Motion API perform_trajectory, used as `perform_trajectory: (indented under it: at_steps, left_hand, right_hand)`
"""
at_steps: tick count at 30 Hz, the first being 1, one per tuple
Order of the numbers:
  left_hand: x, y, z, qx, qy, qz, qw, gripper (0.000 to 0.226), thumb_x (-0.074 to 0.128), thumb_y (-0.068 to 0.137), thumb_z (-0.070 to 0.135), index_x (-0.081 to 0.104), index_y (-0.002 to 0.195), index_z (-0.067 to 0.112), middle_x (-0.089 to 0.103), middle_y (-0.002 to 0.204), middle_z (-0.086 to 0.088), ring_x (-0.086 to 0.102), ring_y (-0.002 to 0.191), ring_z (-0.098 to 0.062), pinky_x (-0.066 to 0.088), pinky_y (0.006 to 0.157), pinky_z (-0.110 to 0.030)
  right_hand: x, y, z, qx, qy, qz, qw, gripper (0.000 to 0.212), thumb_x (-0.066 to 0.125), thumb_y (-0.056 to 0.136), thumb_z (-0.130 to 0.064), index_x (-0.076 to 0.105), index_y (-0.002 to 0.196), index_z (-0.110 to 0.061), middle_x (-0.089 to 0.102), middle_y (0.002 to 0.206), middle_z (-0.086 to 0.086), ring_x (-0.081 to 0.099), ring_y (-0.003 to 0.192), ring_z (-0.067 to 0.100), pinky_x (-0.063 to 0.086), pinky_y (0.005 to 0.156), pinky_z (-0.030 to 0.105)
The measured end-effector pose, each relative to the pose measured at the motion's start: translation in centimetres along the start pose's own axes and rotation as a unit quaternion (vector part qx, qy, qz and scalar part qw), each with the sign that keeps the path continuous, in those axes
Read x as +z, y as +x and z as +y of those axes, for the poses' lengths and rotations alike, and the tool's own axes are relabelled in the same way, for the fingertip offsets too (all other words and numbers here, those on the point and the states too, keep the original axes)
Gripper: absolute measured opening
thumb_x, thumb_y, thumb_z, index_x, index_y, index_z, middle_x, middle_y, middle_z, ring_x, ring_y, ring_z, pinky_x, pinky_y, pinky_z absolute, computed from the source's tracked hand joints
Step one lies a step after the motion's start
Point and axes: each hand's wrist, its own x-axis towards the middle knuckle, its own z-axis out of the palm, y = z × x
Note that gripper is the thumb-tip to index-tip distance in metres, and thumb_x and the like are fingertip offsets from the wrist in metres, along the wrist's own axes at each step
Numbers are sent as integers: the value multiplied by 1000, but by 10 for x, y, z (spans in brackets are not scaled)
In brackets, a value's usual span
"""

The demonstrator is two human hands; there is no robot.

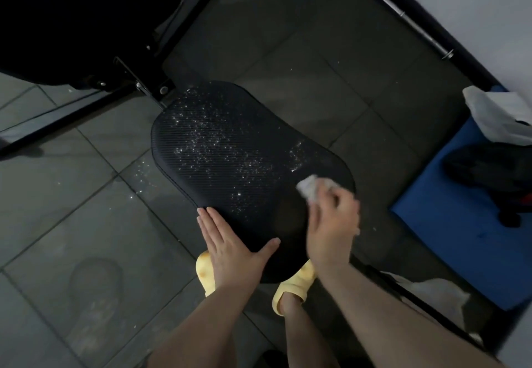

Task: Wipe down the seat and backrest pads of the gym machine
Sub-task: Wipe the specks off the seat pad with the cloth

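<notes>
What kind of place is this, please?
Most likely a gym. A padded black seat pad sits on a metal machine frame, a barbell lies by the wall, and a blue mat covers part of the tiled floor.

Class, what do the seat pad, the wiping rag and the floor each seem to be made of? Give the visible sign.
Seat pad: likely black vinyl or synthetic leather, matte, with fine ribbing and a stitched edge.
Rag: probably pale cloth or paper, crumpled in the right hand; blur leaves it open.
Floor: grey tiles, apparently ceramic or stone, shown by the straight joints.
</notes>
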Motion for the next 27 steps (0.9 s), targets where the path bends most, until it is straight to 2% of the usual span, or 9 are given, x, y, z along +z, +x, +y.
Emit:
perform_trajectory:
  at_steps: [3,5,9,13,16,18,20,25,27]
  left_hand:
    - [-3,5,1,-7,6,-3,1000,143,80,57,59,-22,147,13,-30,155,3,-31,138,-7,-12,116,-28]
    - [-4,7,0,-8,8,-4,1000,146,80,54,62,-23,147,15,-34,151,9,-32,138,-6,-11,115,-28]
    - [-5,10,-2,-10,6,-5,1000,149,77,50,69,-28,145,22,-36,149,15,-34,137,-3,-9,115,-29]
    - [-4,10,0,-15,5,-2,1000,149,78,50,68,-26,146,22,-35,151,12,-33,138,-5,-8,116,-30]
    - [-4,8,0,-26,4,3,1000,149,81,48,64,-22,148,19,-33,152,10,-29,141,-8,-7,117,-31]
    - [-5,10,-2,-19,11,3,1000,150,80,46,66,-22,147,21,-33,151,11,-29,141,-8,-7,117,-31]
    - [-6,14,-6,-5,27,0,1000,150,75,44,73,-23,147,27,-34,151,14,-32,139,-5,-8,116,-31]
    - [-7,17,-8,5,25,-5,1000,150,72,41,78,-25,146,32,-35,150,19,-32,138,-1,-7,115,-32]
    - [-7,13,-11,-6,-4,3,1000,148,77,43,72,-22,146,33,-34,149,22,-28,139,0,-3,116,-33]
  right_hand:
    - [8,-5,-15,-238,12,-77,968,43,66,86,-21,59,128,-20,59,109,4,57,87,21,50,68,35]
    - [11,37,-13,-301,3,-122,946,37,60,88,-25,60,125,-24,60,109,1,59,90,21,50,70,37]
    - [11,106,17,-60,-33,-63,996,29,48,95,-31,60,117,-18,54,115,9,53,100,26,45,82,40]
    - [2,89,18,107,-3,-24,994,28,52,94,-27,57,121,-19,48,115,7,49,100,21,45,82,34]
    - [2,47,-8,-109,1,-58,992,37,61,86,-22,56,122,-20,55,113,8,55,97,25,51,77,39]
    - [9,50,-16,-301,12,-93,949,42,70,82,-20,61,123,-19,59,107,7,58,96,26,51,76,40]
    - [16,80,-15,-346,15,-92,934,40,74,79,-14,66,119,-14,63,103,11,60,94,32,52,77,41]
    - [14,110,9,-2,-13,-30,999,29,57,92,-25,62,119,-15,54,111,11,50,100,29,42,82,38]
    - [9,80,7,42,-8,-3,999,32,56,91,-23,59,122,-18,52,113,8,49,101,24,43,83,35]
